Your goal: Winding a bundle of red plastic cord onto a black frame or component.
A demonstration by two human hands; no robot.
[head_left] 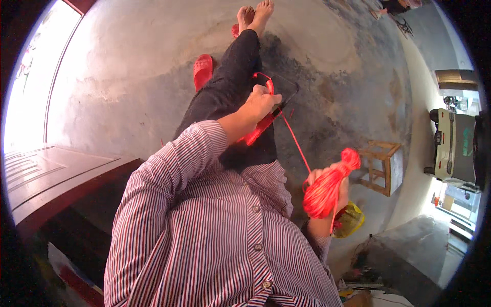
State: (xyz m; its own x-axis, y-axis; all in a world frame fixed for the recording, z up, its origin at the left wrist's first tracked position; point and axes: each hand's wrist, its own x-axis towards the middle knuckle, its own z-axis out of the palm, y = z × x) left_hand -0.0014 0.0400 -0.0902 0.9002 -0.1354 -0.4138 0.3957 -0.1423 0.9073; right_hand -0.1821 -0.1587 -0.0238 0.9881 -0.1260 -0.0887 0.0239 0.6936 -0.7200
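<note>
My left hand [260, 105] is closed above my thighs, with red cord [270, 86] showing at its fingers. Just below it, a dark thin frame [291, 97] lies near my knees, and a dense red corded strip [260, 130] runs along one side. My hand partly hides how they join. A taut red strand [296, 139] stretches down to the right, toward my right hand [341, 188]. That hand is closed around a thick skein of red cord [322, 193], bunched tight near its upper end. A loose strand hangs beside the right wrist.
A small wooden stool [391, 169] stands to the right, near a yellow container [349, 220]. Red slippers [203, 71] lie by my outstretched legs on the concrete floor [332, 77]. Left is a panelled wooden piece [51, 171]; a parked vehicle [452, 146] is far right.
</note>
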